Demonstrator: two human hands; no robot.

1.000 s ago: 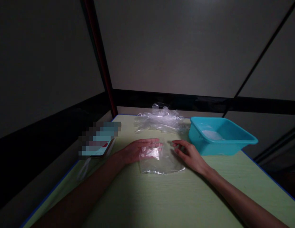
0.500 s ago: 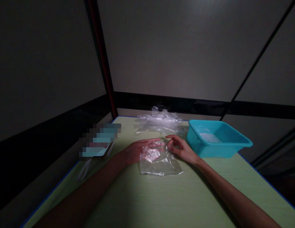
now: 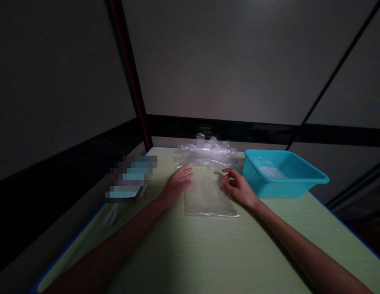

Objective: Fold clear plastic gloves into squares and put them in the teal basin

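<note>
A clear plastic bag lies flat on the pale green table between my hands. My left hand is at its upper left edge, fingers spread and holding nothing. At the bag's upper right, my right hand has its fingers curled, with the fingertips against or just over the bag's edge; whether they pinch the plastic is too small to tell. Beyond both hands sits a crumpled pile of clear plastic.
A turquoise basin with something whitish inside stands to the right on the green table. At the left edge lies a blurred-out item with a white strap below it. Walls rise behind and to the left.
My left hand has moved off the bag to the left and spread its fingers. The bag, wrinkled before, now lies smoother and flatter. My right hand appears slightly farther right.
</note>
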